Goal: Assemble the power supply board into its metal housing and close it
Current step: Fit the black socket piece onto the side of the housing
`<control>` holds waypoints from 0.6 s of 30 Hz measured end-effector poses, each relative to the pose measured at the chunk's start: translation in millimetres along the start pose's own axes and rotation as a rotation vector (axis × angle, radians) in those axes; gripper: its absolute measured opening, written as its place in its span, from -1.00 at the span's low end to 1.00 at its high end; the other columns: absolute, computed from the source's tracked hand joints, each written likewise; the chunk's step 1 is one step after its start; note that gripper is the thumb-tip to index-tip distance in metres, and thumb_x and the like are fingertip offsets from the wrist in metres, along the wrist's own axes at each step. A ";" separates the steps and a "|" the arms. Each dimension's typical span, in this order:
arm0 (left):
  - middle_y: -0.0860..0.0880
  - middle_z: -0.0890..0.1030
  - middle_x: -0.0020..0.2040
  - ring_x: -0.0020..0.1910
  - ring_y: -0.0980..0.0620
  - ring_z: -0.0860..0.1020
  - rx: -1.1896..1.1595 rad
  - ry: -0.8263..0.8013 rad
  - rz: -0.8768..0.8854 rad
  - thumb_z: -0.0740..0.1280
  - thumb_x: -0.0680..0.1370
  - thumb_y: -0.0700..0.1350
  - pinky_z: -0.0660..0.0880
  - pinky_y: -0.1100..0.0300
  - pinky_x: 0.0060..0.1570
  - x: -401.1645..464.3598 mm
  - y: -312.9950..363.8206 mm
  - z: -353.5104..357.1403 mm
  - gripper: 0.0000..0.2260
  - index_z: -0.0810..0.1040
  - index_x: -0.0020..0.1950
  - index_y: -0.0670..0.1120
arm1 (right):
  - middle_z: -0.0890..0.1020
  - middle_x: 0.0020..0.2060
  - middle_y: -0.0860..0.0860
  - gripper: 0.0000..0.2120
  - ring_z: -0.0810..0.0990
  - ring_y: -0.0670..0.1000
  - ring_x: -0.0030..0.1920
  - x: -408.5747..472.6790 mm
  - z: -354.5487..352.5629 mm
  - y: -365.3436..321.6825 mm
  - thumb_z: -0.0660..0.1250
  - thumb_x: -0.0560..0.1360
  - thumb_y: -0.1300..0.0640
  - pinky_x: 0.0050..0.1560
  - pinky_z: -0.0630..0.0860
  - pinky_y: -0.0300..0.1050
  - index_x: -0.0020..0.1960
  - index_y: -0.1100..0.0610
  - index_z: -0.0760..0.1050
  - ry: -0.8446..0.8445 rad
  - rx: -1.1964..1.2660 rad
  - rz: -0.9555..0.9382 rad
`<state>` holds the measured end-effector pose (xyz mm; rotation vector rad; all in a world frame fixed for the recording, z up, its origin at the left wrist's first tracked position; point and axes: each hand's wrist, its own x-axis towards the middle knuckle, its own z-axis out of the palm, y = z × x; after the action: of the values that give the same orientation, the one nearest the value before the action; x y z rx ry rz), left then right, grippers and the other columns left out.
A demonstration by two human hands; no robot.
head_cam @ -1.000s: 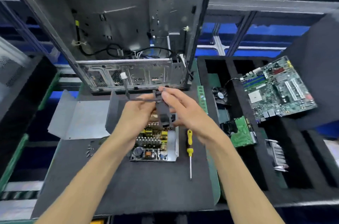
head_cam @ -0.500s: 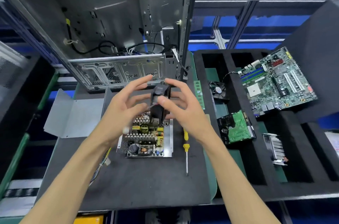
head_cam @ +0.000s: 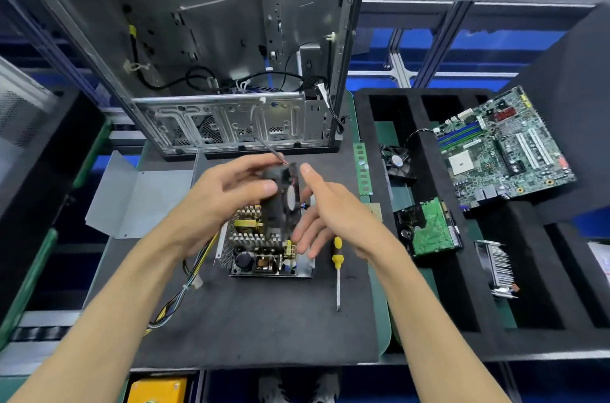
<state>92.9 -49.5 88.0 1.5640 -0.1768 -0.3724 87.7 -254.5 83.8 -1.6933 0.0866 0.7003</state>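
Above the board (head_cam: 264, 247), unlabelled fan (head_cam: 280, 194)

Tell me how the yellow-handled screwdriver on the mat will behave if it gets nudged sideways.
The screwdriver would probably roll: its handle looks rounded and it lies flat and free on the black mat. The mat looks soft, so it likely would not travel far. The thin metal shaft looks stiff, so it should move as one piece.
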 end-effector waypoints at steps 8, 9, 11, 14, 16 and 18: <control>-0.14 0.69 0.18 0.17 -0.06 0.66 -0.328 0.006 -0.194 0.30 0.58 0.14 0.62 0.05 0.08 2.6 -5.3 -1.5 -0.63 0.69 0.22 -0.06 | 0.64 -0.43 0.08 -0.66 0.55 -0.03 -0.58 -4.2 -3.6 1.8 0.24 0.70 -0.05 -0.56 0.43 -0.25 -0.13 0.16 0.51 0.069 -0.084 -0.088; -0.13 0.69 0.19 0.18 -0.08 0.66 -0.280 0.022 -0.185 0.27 0.61 0.13 0.61 -0.02 0.10 3.5 -5.9 0.4 -0.62 0.66 0.25 -0.08 | 0.63 -0.41 0.06 -0.64 0.58 -0.03 -0.56 -3.5 -3.4 2.6 0.26 0.69 -0.07 -0.54 0.43 -0.27 -0.19 0.13 0.48 0.094 -0.098 -0.086; -0.10 0.67 0.20 0.17 -0.12 0.65 -0.209 0.042 -0.113 0.26 0.63 0.08 0.62 -0.08 0.01 4.1 -4.6 6.0 -0.63 0.56 0.33 -0.09 | 0.66 -0.29 0.06 -0.69 0.64 0.01 -0.49 -2.3 -4.0 5.0 0.30 0.67 -0.07 -0.50 0.46 -0.28 -0.14 0.11 0.47 0.121 -0.065 -0.070; 0.00 0.66 0.17 0.17 -0.07 0.65 -0.118 0.051 0.011 0.38 0.56 0.05 0.64 0.03 -0.10 1.2 1.0 8.9 -0.61 0.47 0.38 0.11 | 0.72 -0.20 0.09 -0.79 0.66 0.04 -0.46 -0.8 -5.5 9.2 0.31 0.66 -0.02 -0.41 0.53 -0.24 0.11 0.13 0.46 0.099 0.031 -0.066; 0.12 0.60 0.25 0.28 0.01 0.59 0.008 -0.016 0.055 0.52 0.44 0.06 0.62 0.14 0.06 -2.1 5.0 8.5 -0.40 0.39 0.43 0.21 | 0.71 -0.33 0.03 -0.84 0.66 0.05 -0.48 0.6 -5.6 11.5 0.30 0.66 0.03 -0.41 0.52 -0.26 0.10 0.13 0.47 0.108 0.024 -0.088; 0.22 0.54 0.27 0.32 0.08 0.54 0.223 -0.056 0.107 0.61 0.34 0.06 0.57 0.26 0.14 -2.5 7.9 10.9 -0.24 0.34 0.45 0.21 | 0.68 -0.37 0.05 -0.89 0.66 0.07 -0.48 3.4 -5.2 12.6 0.30 0.66 0.07 -0.44 0.53 -0.22 0.05 0.12 0.47 0.136 0.042 -0.116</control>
<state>87.8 -59.2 96.2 1.7559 -0.3538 -0.3208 87.1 -261.4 71.6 -1.6900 0.0976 0.4932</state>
